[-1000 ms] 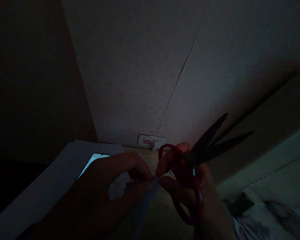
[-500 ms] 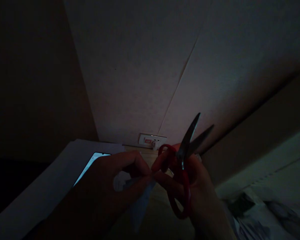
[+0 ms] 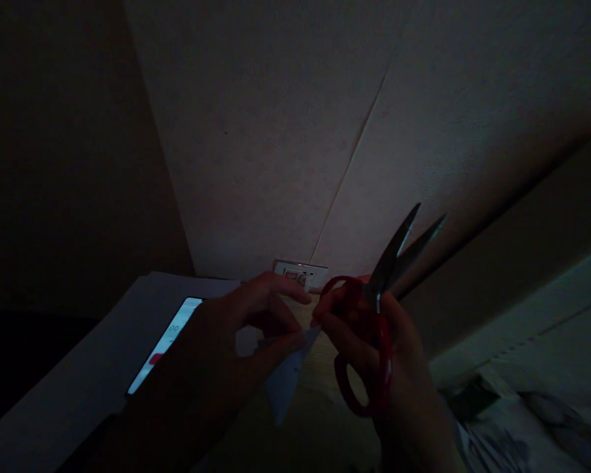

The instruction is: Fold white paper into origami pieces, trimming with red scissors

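Note:
The scene is dim. A small folded piece of pale paper [image 3: 284,384] hangs pointed end down, pinched between the thumb and fingers of my left hand [image 3: 246,335]. My right hand [image 3: 398,368] has a pair of scissors [image 3: 384,355] with red handles hooked over its fingers. The blades stand apart and point up and to the right, away from the paper. The thumb and forefinger of the right hand also pinch the paper's upper right tip. Part of the paper is hidden behind the left fingers.
A phone [image 3: 169,338] with a lit screen lies on white sheets [image 3: 102,328] at the left. Behind the hands, a wall outlet [image 3: 300,272] with a plug sits low on the wall [image 3: 275,164]. Dim fabric-like things [image 3: 502,427] lie at the lower right.
My right hand has shifted right and slightly up with the scissors. The left forefinger has lifted, the paper's tip now reaches further right, and more of the phone screen shows.

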`<state>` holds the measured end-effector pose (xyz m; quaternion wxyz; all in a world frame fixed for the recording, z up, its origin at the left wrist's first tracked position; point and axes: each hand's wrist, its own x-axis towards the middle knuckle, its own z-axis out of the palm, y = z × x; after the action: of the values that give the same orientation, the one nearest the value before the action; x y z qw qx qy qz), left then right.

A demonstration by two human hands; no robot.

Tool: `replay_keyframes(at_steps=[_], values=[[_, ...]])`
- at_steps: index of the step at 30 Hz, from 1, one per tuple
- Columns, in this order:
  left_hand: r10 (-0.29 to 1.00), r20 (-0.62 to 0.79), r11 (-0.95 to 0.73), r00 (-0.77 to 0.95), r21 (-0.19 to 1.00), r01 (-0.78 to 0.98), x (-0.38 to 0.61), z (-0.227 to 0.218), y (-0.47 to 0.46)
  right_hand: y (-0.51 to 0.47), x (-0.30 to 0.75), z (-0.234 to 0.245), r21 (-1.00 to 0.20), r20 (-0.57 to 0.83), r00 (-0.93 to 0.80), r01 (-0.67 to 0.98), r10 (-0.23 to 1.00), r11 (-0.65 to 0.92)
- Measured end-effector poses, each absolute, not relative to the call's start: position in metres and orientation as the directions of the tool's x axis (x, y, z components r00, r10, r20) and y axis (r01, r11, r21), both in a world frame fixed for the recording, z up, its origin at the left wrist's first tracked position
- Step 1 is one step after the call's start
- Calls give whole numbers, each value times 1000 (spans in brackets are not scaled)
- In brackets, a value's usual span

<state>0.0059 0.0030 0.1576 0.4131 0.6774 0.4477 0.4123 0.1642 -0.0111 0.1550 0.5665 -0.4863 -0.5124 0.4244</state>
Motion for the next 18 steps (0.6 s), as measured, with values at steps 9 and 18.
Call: replay_keyframes(at_steps=[9,18], values=[[948,157,-221,277,950,219,5,155,5,-11,165,155,-973,222,118,83,968,214],[920,126,-186,371,974,129,3,156,3,-6,182,143,-956,293,155,59,944,287]])
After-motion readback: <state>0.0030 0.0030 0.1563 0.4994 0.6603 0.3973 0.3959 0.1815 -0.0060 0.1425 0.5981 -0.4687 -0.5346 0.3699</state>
